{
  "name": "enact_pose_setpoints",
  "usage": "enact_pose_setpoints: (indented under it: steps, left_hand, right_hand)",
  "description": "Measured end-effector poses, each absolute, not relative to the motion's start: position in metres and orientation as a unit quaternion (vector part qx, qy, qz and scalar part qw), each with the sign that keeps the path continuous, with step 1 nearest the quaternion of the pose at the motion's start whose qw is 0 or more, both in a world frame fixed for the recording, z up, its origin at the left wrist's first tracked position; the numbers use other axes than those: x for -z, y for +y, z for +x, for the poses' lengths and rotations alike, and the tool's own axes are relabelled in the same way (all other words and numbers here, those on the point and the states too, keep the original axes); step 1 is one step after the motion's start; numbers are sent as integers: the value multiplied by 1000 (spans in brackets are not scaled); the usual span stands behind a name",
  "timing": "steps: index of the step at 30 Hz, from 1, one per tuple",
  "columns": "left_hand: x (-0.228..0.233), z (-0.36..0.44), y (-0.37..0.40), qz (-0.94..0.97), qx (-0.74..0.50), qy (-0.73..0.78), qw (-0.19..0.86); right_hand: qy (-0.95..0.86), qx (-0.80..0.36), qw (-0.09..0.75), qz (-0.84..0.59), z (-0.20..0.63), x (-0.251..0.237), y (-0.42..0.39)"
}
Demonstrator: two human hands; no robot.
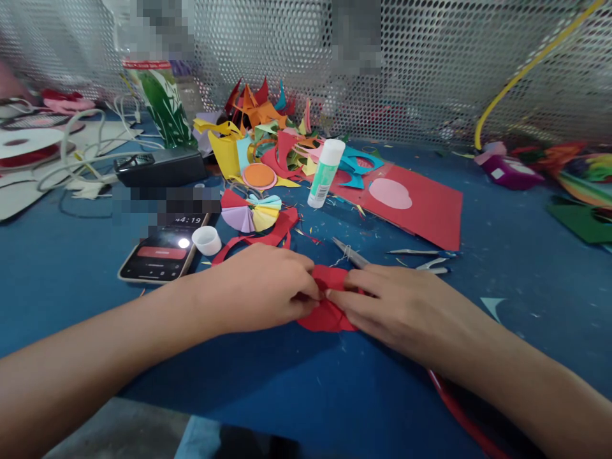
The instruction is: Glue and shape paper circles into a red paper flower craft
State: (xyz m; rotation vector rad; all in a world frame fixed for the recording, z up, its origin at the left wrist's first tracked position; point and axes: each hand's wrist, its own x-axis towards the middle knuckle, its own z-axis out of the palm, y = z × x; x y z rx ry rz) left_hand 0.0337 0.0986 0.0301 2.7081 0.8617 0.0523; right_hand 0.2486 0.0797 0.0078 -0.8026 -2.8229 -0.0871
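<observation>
Both hands are down on the blue worktop (268,389), meeting over a small red paper piece (329,306). The left hand (261,290) is curled, its fingertips pinching the near edge of the paper; the right hand (396,306) lies flatter, fingers stretched along the paper and pressing it down. So both are closed onto the same scrap, which sits flat on the worktop right between them, a little toward the near edge.

It looks to me like a fold or crease is being worked. To do that well, I'd say the flat hand should keep the paper pinned so it cannot slide, while the pinching fingers run the fold line firmly and evenly; a thin piece like this would likely tear or wrinkle if pulled.

Just beyond the right hand lies a pair of scissors (351,253), blades pointing toward the paper, close enough to snag a sleeve or knuckle. Farther out: a white cap (207,240) beside a phone (160,255), a folded paper fan (251,213), an uncapped glue stick (325,173) leaning over, a red card sheet (421,207) and a heap of coloured paper offcuts (261,124).
</observation>
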Motion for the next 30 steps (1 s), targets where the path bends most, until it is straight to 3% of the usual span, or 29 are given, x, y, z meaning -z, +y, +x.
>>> enact_pose_setpoints:
  steps: [3,17,24,30]
  left_hand:
    - [-31,33,99,939,-12,304,163]
    - [-27,34,98,918,-58,341,195]
    - [-18,40,96,883,-99,384,252]
    - [-20,41,97,867,-112,397,280]
  right_hand:
    - [-964,36,75,-252,246,-12,80]
    - [-900,-120,135,-396,246,-10,81]
    - [-895,-147,197,-371,244,-6,86]
    - [-905,-148,188,-351,244,-2,87]
